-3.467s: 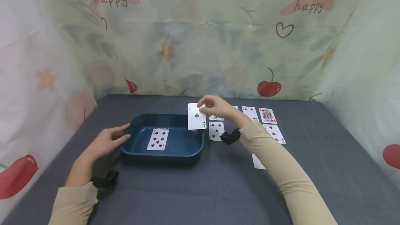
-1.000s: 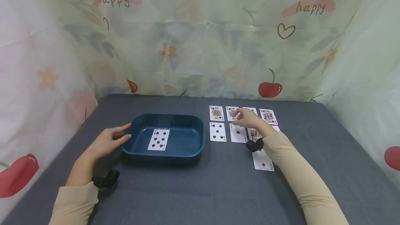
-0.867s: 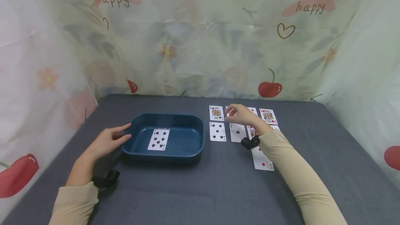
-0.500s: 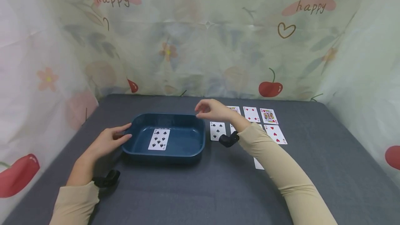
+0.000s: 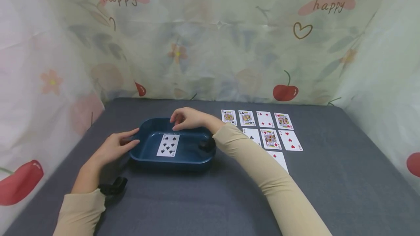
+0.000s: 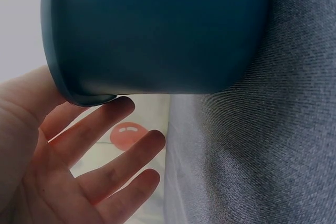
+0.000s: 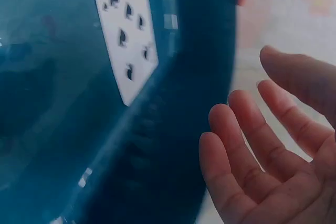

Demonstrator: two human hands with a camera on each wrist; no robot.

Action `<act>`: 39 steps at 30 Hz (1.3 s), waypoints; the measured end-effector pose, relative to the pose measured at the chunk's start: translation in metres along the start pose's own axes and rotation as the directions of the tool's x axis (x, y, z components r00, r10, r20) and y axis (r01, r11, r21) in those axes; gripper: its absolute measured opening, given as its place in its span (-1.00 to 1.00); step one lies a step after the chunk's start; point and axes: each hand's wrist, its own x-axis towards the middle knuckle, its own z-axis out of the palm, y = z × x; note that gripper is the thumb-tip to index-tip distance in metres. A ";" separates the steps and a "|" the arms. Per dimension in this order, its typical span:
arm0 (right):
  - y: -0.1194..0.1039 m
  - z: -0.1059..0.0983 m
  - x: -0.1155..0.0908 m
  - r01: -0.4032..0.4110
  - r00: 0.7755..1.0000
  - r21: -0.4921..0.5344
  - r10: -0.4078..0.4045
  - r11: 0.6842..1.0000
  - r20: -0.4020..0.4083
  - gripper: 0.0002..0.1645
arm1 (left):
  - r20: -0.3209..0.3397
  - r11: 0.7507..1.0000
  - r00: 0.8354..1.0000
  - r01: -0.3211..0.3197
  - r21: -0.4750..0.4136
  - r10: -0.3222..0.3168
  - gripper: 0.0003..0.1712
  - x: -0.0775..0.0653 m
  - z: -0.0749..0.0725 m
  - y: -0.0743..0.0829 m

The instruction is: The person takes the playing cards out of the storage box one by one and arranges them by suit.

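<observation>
My right hand (image 5: 188, 118) hangs over the far part of the blue tray (image 5: 170, 162), with nothing in its loosely curled fingers (image 7: 215, 156). Below it, inside the tray, lies a seven of spades (image 5: 168, 145), face up. The same seven of spades (image 7: 126, 35) shows beside the tray wall in the right wrist view. At the tray's left end, my left hand (image 5: 113, 148) rests against the rim, thumb and fingers spread. Its fingers (image 6: 118, 108) extend under the tray's lip in the left wrist view, mostly straight.
Several playing cards lie face up in rows right of the tray: two black kings, a red-diamond card (image 5: 264, 119), a king of hearts (image 5: 283, 121), an ace of clubs (image 5: 251, 136), a red face card (image 5: 270, 139) and a hearts card (image 5: 290, 140). My right sleeve (image 5: 272, 177) crosses before them.
Earlier my right hand carried the ace of clubs from the tray's edge to the rows and let it go. Since then it has moved left, unladen, over the tray. The left hand has stayed put.
</observation>
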 end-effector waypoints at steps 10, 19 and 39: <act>-0.002 0.029 0.026 -0.103 0.989 -0.025 0.105 0.994 0.108 -0.45 | 0.003 1.000 1.000 0.000 -0.007 0.000 -0.35 -0.001 0.000 0.000; -0.005 0.045 0.030 -0.123 0.978 -0.166 0.148 0.979 0.148 -0.24 | 0.011 1.000 1.000 0.010 -0.014 -0.010 -0.35 -0.001 0.000 0.001; -0.011 0.051 0.028 -0.119 0.979 -0.268 0.157 0.956 0.126 -0.10 | 0.007 1.000 1.000 0.004 -0.008 -0.004 -0.36 -0.002 -0.001 0.002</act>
